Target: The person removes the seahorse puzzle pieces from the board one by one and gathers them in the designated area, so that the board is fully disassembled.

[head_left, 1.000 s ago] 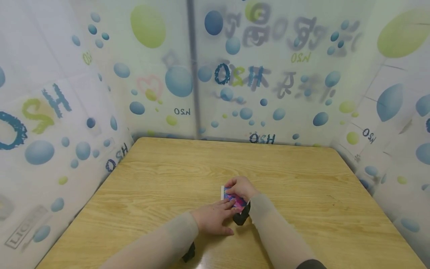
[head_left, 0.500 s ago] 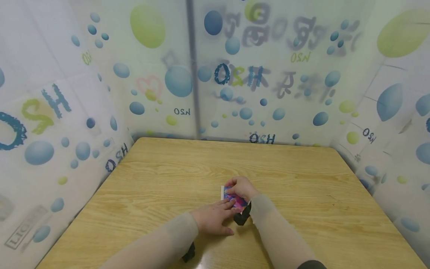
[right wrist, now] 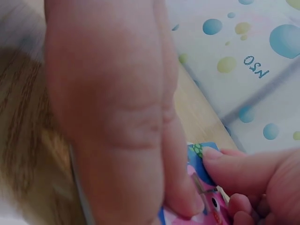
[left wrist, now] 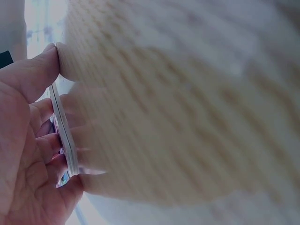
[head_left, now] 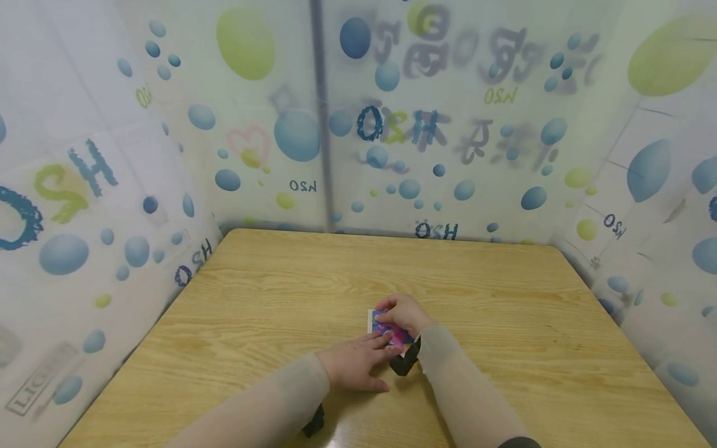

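A small flat booklet [head_left: 399,335] with a blue and pink cartoon cover lies on the wooden table, under both hands. Its pale layered edge [left wrist: 63,129] shows in the left wrist view. My left hand [head_left: 353,367] rests on the near side of the cover with straight, spread fingers, thumb down by the table. At the far side, my right hand [head_left: 407,313] pinches the booklet's edge. In the right wrist view the right thumb [right wrist: 234,168] presses on the printed cover while the other fingers are curled at the edge. Much of the cover is hidden by the hands.
The wooden table [head_left: 269,292] spreads around the hands. Pale walls [head_left: 370,180] with blue and green bubble prints stand close along its back and sides. A black strap piece [head_left: 404,361] hangs under the right wrist, another [head_left: 315,422] under the left.
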Demonstrator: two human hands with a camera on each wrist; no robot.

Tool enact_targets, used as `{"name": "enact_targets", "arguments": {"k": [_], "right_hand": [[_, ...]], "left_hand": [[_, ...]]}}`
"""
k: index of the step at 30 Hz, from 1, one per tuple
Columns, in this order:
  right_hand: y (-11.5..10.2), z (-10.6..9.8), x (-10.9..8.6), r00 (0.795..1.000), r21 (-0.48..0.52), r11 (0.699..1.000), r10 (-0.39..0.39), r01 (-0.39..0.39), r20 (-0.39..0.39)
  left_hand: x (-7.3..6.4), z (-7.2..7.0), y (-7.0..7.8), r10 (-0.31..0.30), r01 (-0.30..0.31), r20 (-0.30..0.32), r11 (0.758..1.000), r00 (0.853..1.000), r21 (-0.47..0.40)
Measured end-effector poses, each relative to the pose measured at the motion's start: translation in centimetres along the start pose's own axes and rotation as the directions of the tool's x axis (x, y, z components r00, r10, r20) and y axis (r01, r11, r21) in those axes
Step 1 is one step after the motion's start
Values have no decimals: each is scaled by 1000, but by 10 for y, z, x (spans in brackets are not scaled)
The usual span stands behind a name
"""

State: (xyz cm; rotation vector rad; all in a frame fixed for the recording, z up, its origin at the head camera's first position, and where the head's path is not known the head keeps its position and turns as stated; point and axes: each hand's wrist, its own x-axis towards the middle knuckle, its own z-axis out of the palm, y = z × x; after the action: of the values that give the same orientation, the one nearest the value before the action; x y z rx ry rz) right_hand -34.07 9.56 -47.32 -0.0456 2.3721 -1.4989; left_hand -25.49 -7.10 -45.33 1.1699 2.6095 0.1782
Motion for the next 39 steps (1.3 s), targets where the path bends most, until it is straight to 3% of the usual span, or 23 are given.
{"name": "enact_targets", "arguments": {"k": [29, 39], "right_hand": [[3, -6, 0, 999, 0, 1000, 3, -3, 34], [3, -10, -1, 999, 154, 988, 20, -27, 48]], "left_hand": [[1, 2, -3, -10, 10, 8, 1000, 1000, -18], [1, 2, -4, -5, 6, 14, 999, 1000, -41]]}}
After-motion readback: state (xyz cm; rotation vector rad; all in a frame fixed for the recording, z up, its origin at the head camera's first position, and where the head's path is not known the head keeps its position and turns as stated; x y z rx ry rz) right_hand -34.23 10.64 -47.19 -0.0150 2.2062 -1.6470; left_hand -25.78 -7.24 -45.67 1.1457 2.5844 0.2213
